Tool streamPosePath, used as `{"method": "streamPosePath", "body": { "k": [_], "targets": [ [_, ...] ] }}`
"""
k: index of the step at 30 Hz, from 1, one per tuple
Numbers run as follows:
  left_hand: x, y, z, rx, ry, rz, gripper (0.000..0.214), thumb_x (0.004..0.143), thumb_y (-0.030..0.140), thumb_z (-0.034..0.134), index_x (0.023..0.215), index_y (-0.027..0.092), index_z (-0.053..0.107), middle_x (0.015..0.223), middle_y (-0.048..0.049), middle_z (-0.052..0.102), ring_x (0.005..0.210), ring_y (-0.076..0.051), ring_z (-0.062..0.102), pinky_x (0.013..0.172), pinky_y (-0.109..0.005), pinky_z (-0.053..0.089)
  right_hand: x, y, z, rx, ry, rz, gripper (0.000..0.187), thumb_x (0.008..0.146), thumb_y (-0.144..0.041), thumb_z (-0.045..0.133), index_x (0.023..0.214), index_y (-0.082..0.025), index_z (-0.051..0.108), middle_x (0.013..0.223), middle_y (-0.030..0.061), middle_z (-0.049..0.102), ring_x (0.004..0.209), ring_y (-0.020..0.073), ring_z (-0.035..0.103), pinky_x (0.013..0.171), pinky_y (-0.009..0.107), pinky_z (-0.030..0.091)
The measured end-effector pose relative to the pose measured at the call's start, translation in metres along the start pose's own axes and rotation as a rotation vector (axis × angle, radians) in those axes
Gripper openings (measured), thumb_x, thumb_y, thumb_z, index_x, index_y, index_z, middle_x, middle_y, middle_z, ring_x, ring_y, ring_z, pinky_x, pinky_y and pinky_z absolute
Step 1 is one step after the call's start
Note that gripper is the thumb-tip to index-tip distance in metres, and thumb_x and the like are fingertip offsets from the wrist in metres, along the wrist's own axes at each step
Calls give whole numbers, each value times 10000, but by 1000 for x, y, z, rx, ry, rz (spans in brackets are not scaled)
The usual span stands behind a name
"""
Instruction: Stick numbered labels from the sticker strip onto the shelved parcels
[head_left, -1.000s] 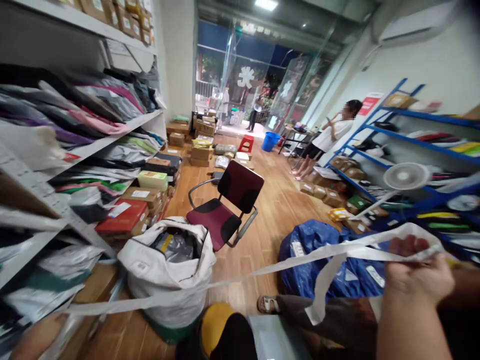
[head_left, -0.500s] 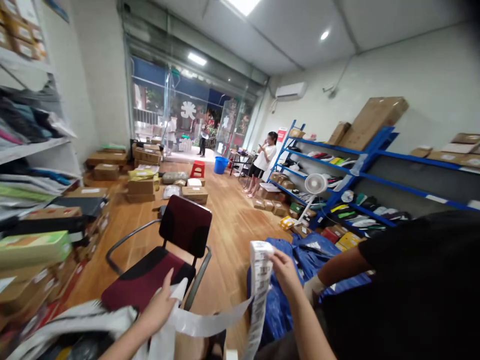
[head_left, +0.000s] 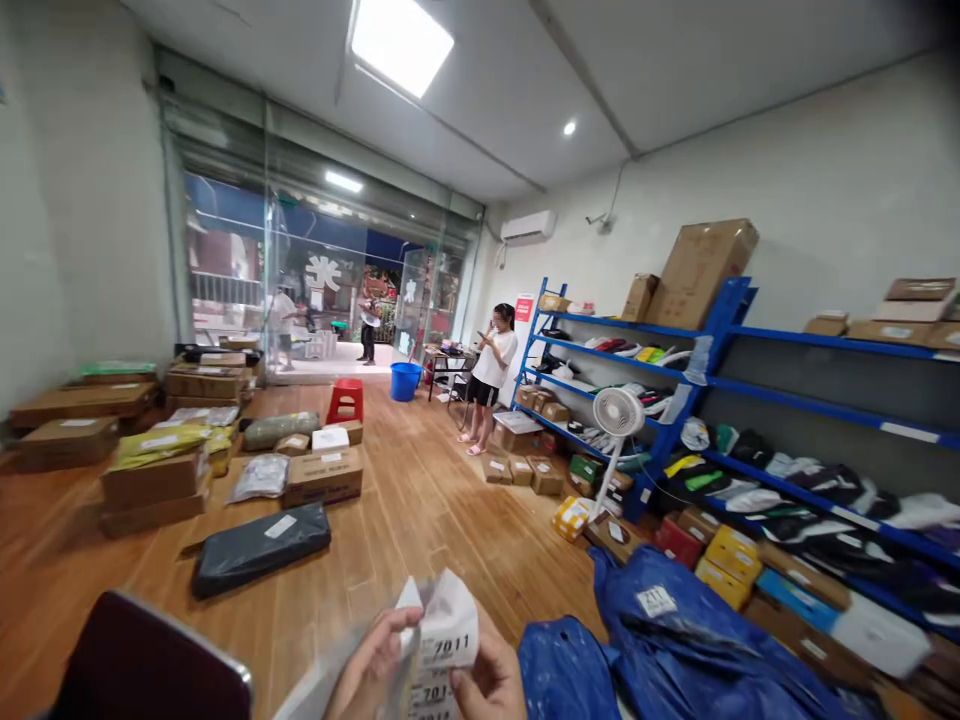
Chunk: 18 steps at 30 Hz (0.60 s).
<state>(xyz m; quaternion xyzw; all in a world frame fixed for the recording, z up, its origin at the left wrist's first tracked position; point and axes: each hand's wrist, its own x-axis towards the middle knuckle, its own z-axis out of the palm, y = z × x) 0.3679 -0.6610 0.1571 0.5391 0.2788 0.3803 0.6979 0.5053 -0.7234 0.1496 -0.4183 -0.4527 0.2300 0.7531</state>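
A strip of white printed labels (head_left: 448, 635), its top one reading 7011, stands at the bottom centre, bunched and held upright. My left hand (head_left: 371, 665) pinches its left edge with closed fingers. My right hand (head_left: 489, 685) grips the strip from the right, thumb pressed against the paper. Both hands are cut off by the lower edge. A dark red chair back (head_left: 142, 665) sits just left of my left hand.
A black parcel bag (head_left: 259, 550) and cardboard boxes (head_left: 324, 476) lie on the wooden floor. Blue sacks (head_left: 675, 640) lie at lower right below blue shelving (head_left: 750, 420) with a white fan (head_left: 616, 415). A person (head_left: 491, 375) stands by the shelves.
The view has swung up and to the right. My hands have come together and the long label strip is now gathered between them close to the camera.
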Motion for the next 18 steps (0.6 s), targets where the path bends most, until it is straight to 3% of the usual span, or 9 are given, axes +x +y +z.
{"method": "streamPosePath", "body": {
  "k": [3,6,9,11,13,15,18],
  "targets": [
    [42,15,29,-34,-31,-89,606,591,701,666,922,193,664,874,-67,703,822,-268,660,761,-349,533,29,11,-17,-70,60,-49,348,636,-562,703,684,-219,747,1130,145,681,1031,329,631,905,424,470],
    [87,15,47,-39,-30,-113,646,609,742,618,934,186,668,944,-82,711,914,-284,656,809,-352,538,62,25,-38,-112,124,-45,331,674,-537,692,688,-210,740,1152,146,671,1045,314,631,920,404,462],
    [143,4,59,-18,-1,-40,673,543,695,709,978,185,658,1067,-88,693,1003,-289,634,856,-331,531,101,44,-57,-111,180,-23,340,700,-538,679,727,-206,745,1174,145,656,1080,306,619,917,384,473],
    [188,-6,66,50,1,-2,695,460,665,769,945,179,665,1093,-88,680,994,-290,635,831,-309,542,131,62,-69,-141,207,-35,348,709,-545,670,756,-210,754,1174,141,651,1092,301,613,922,380,477],
    [240,-14,71,155,-46,23,637,464,677,755,848,176,671,1023,-76,680,944,-282,642,784,-290,553,164,85,-83,-207,246,-73,351,719,-553,654,751,-220,759,1160,136,654,1091,297,613,938,384,470],
    [296,-23,76,271,-143,66,550,528,697,703,741,193,650,859,-43,659,856,-261,646,737,-280,557,200,108,-99,-285,320,-107,347,689,-561,677,769,-233,758,1147,130,656,1087,303,612,944,389,470],
    [384,-36,83,430,-327,116,475,595,711,647,656,241,616,754,-10,624,813,-263,640,735,-303,560,257,135,-132,-358,468,-98,459,603,-533,763,988,-287,719,1183,101,641,1043,310,632,847,386,530]
  ]
}}
